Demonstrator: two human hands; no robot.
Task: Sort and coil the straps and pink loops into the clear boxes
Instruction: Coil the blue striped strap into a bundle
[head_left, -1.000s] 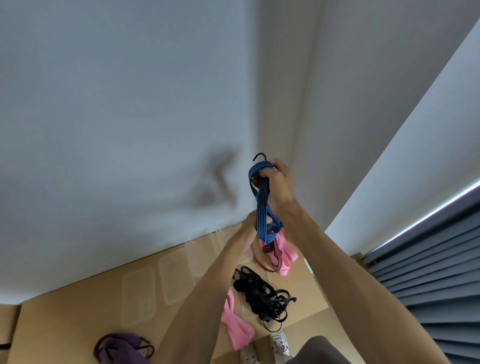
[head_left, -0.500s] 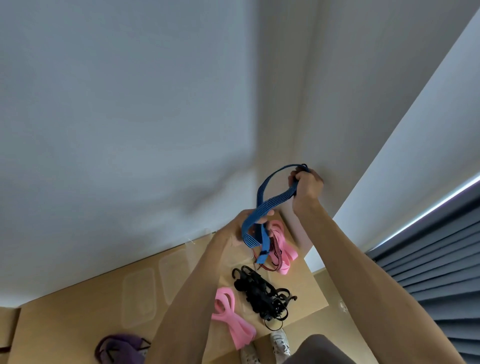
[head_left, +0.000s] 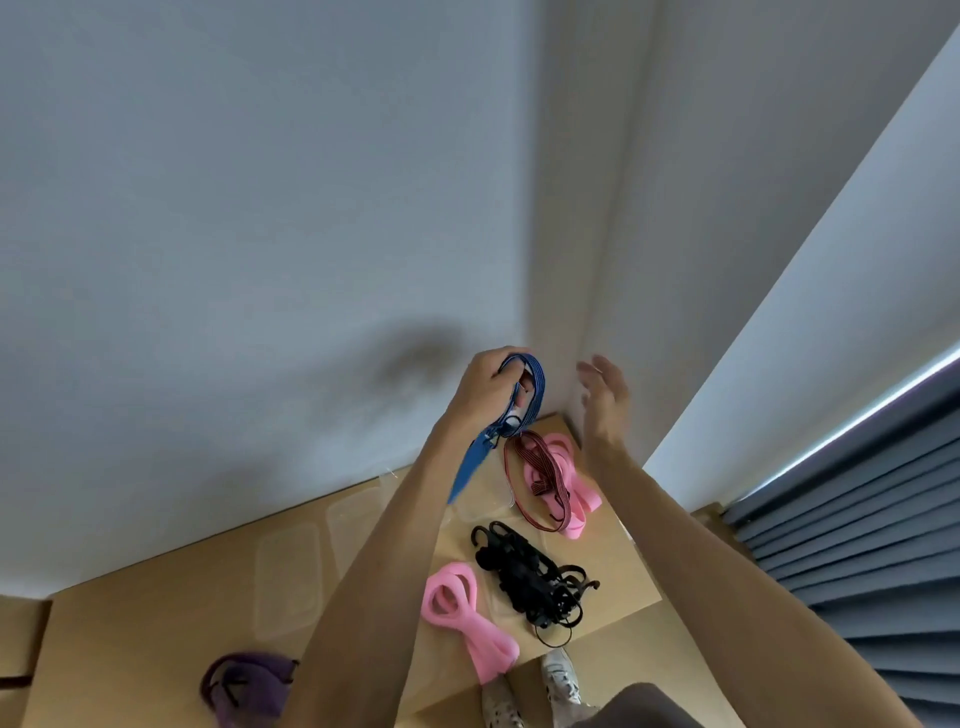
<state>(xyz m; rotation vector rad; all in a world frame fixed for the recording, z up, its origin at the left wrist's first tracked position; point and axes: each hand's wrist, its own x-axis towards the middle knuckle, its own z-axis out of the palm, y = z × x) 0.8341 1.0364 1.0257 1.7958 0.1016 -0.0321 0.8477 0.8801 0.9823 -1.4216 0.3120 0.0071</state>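
My left hand (head_left: 488, 387) is raised above the table and grips a folded blue strap (head_left: 535, 384), whose loose end hangs down beside my forearm. My right hand (head_left: 602, 400) hovers just to the right of it, fingers spread and holding nothing. Below on the wooden table (head_left: 156, 623) lie a red-black strap (head_left: 535, 467) over pink loops (head_left: 563, 478), a heap of black hooked straps (head_left: 530, 577), and a coiled pink loop (head_left: 462, 608). Clear boxes (head_left: 288, 582) stand along the wall side.
A purple strap bundle (head_left: 244, 680) lies at the table's near left. White walls meet in a corner behind the table. A grey blind (head_left: 857, 545) hangs on the right. My shoes (head_left: 558, 680) show on the floor below the table edge.
My right hand has let go of the blue strap and opened. The strap is now gathered in my left hand, which has risen higher.
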